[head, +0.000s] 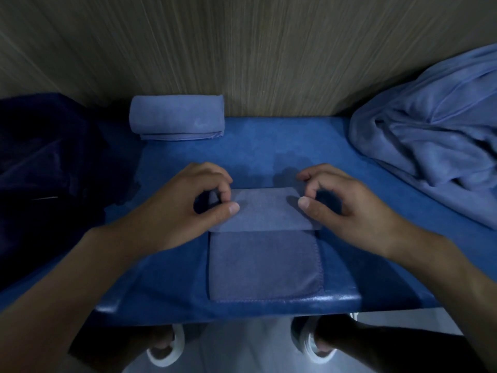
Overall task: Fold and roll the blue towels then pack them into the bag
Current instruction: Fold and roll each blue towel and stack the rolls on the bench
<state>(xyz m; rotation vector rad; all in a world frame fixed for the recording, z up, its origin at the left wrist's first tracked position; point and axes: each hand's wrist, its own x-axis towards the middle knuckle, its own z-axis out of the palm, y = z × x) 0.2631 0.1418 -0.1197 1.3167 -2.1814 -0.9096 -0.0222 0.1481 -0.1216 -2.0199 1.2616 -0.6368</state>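
Observation:
A folded blue towel (263,262) lies as a narrow strip on the blue padded bench (269,146), its near end at the front edge. Its far end is turned back toward me over the strip. My left hand (188,208) pinches the left corner of that turned end between thumb and fingers. My right hand (338,205) pinches the right corner the same way. A finished rolled towel (176,117) sits at the back left against the wall. A dark navy bag (51,168) lies at the far left.
A heap of loose blue towels (435,135) fills the right end of the bench. A wood-grain wall (242,49) stands right behind the bench. Below the front edge are my feet in sandals (166,348) on a pale floor.

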